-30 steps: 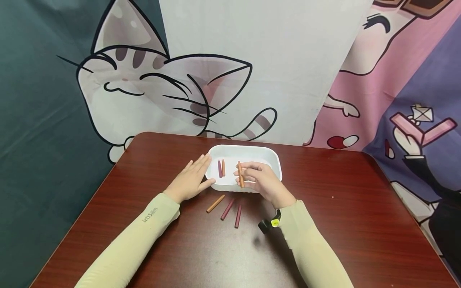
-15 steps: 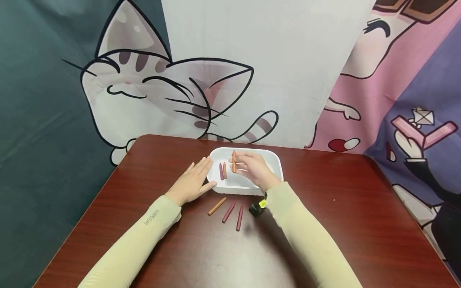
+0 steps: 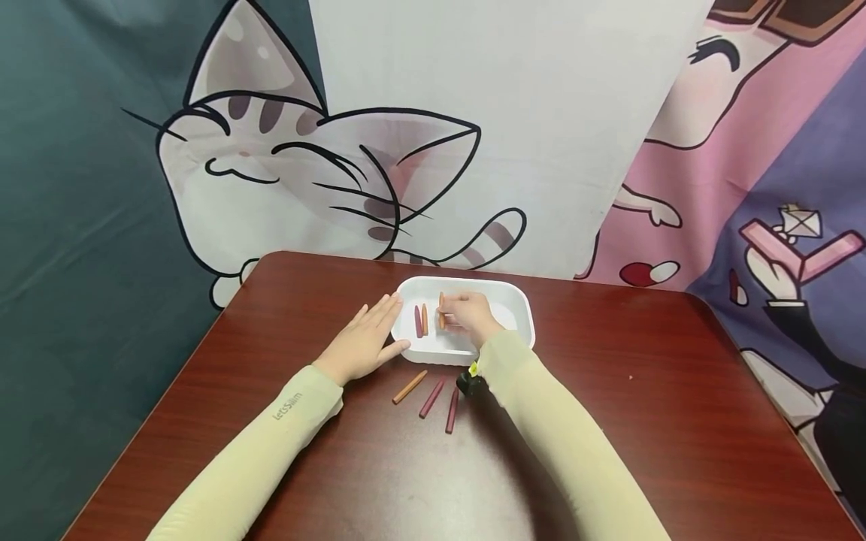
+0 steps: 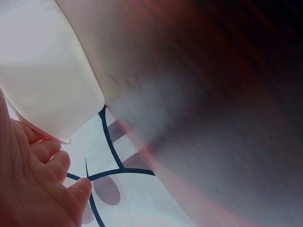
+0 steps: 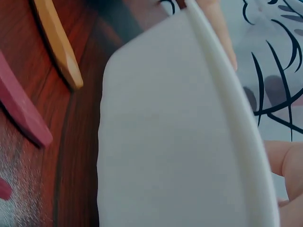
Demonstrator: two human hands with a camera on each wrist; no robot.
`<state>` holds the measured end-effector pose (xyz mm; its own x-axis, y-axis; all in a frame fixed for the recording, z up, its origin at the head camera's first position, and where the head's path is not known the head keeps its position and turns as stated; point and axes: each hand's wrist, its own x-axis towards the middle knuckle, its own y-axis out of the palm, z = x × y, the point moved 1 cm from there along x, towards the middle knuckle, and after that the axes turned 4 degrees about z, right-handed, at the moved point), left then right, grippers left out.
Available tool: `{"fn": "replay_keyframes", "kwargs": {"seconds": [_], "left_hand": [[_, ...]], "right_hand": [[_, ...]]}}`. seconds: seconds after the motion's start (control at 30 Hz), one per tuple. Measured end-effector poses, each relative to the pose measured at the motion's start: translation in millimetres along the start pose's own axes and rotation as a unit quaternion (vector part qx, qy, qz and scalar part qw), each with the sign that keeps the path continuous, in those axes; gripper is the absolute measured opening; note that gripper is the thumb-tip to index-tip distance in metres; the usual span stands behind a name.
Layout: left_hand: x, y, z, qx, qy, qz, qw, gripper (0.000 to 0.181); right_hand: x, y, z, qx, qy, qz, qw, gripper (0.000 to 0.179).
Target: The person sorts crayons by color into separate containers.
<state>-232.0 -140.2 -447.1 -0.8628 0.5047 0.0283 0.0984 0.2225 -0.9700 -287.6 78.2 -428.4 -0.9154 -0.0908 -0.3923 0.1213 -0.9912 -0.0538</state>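
Note:
My right hand (image 3: 471, 315) pinches an orange crayon (image 3: 442, 300) low inside the white tray (image 3: 433, 359). To its left, a purple-red crayon (image 3: 418, 321) and another orange crayon (image 3: 425, 319) lie side by side on the tray's floor. My left hand (image 3: 361, 342) is spread flat, its fingertips and thumb at the tray's left rim. The left wrist view shows those fingers (image 4: 57, 161) beside the tray's corner. In the right wrist view, the tray's wall (image 5: 165, 118) hides most of my right hand and the pinched crayon.
In front of the tray, a yellow-brown crayon (image 3: 410, 387) and two purple-red crayons, one left (image 3: 431, 399) and one right (image 3: 452, 415), lie on the dark wooden table (image 3: 649, 421). The wrist camera (image 3: 467, 382) overlaps the right one. A cartoon-printed cloth (image 3: 433, 188) hangs behind the table.
My right hand has moved left and away from me, then turned palm down and lowered the orange crayon into the tray beside the other two. The left hand stays put.

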Motion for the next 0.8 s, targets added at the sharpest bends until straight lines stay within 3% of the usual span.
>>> {"fn": "replay_keyframes", "kwargs": {"seconds": [0.2,0.4,0.57,0.8], "left_hand": [[0.3,0.3,0.4,0.003,0.001,-0.007,1.0,0.083],[-0.8,1.6,-0.5,-0.004,-0.001,0.004,1.0,0.083],[0.6,1.5,-0.5,0.0,0.002,-0.001,1.0,0.083],[0.6,0.8,0.3,-0.006,-0.001,0.003,1.0,0.083]], "right_hand": [[3.7,-4.7,-1.0,0.013,-0.001,-0.01,0.9999,0.029],[-3.7,-8.9,-1.6,-0.022,-0.005,-0.008,0.9997,0.034],[-11.5,-11.7,4.4,-0.065,-0.038,-0.021,0.997,0.024],[-30.3,-9.7,11.7,-0.08,-0.091,-0.009,0.9926,0.024]]}}
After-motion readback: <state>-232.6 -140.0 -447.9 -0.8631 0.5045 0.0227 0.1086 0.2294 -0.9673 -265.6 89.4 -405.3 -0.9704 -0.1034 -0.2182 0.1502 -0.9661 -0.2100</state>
